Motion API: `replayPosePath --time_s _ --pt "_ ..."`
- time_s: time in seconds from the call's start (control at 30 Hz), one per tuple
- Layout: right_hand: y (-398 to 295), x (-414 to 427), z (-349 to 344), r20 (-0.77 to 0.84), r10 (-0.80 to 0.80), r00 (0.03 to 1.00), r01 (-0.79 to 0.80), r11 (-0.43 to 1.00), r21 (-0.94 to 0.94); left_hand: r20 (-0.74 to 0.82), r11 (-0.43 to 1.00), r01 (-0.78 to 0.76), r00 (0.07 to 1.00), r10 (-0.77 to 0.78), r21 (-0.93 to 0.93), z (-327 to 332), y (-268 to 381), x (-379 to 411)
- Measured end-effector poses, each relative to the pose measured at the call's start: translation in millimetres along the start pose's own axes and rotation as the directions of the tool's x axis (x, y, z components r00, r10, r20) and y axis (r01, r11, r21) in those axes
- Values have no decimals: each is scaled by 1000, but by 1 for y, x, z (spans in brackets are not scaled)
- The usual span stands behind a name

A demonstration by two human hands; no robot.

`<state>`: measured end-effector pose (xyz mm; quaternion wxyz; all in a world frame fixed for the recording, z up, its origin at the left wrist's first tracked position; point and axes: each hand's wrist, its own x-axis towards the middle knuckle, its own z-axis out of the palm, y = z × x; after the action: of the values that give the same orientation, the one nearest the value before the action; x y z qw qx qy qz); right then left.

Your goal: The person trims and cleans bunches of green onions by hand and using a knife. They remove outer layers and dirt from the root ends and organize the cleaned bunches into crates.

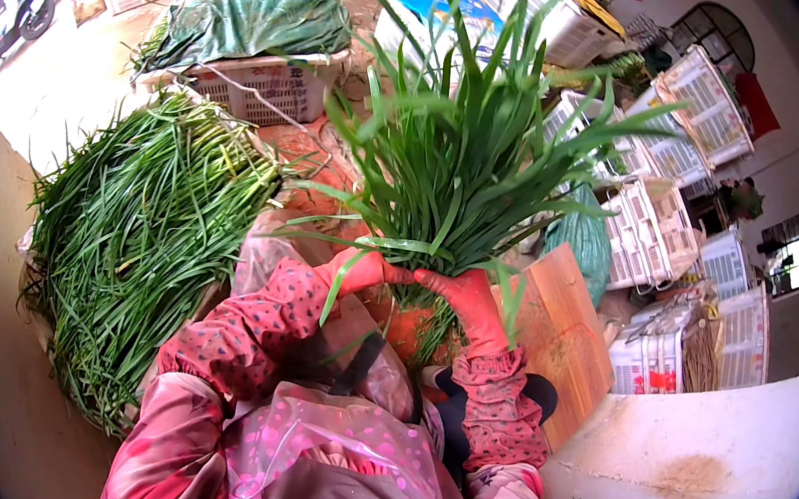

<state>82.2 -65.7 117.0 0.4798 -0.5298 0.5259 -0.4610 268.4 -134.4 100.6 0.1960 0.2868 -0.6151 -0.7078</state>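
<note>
Both my hands wear red rubber gloves with patterned sleeve covers above them. Between them stands a large bunch of garlic chives [438, 199], its long flat leaves fanning up and outward. My left hand [360, 268] grips the bunch from the left, and one leaf droops over that glove. On the right side my right hand [460, 298] is closed around the same bunch, thumb toward the left hand. The lower ends are partly hidden behind the hands; some thin green bits [437, 331] hang or lie below. A big heap of chives [149, 244] lies beside my left arm.
A wooden board [558, 334] stands right of my right hand. Beyond the bunch is a crate [265, 89] under a green cloth [256, 26]. Stacked white plastic crates [647, 232] and a green sack [580, 241] fill the right side. A scooter [11, 32] shows at far left.
</note>
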Motion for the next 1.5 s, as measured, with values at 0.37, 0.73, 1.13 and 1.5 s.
replayPosePath --time_s 0.37,0.73,1.13,1.5 --pt "165 -1 -34 -92 160 983 -146 980 137 103 918 -302 936 337 -257 28 -256 118" --pt "246 16 -27 63 153 986 -143 979 -142 -14 568 -79 993 117 -819 53 -275 112" --pt "240 45 -34 -393 80 916 -123 989 -87 -72 770 579 785 -615 -268 51 -138 51" --pt "141 13 4 -316 -315 895 197 914 -354 516 -97 516 856 22 -851 70 -132 55"
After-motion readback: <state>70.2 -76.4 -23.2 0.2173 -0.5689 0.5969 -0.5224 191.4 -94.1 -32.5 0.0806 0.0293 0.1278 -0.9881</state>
